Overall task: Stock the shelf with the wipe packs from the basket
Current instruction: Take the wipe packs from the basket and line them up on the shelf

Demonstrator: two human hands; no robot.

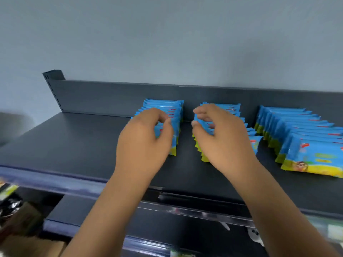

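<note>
Wipe packs (313, 156) stand on edge on the shelf (74, 141) in three rows. Each row runs from near the front lip back toward the rear panel, and each pack's long axis lies across the shelf, left to right. The right row (297, 130) is the longest and stands apart from both hands. The middle row (228, 107) and the left row (167, 106) are shorter, with a bare strip of shelf between them.

The left hand (143, 141) sits over the front of the left row. Its grip is narrow, with the fingers curled over the tops of the front packs and the thumb against their right ends. The right hand (222, 138) mirrors it on the middle row, curled over the packs' left ends with blue wrapper showing between its fingers. Each row therefore lies straight ahead of and under its own hand, and squaring the rows likely means pushing along each row's line, toward the rear panel.

The widest bare stretch of shelf lies left of the left row, nearer the left hand. The basket is out of view.
</note>
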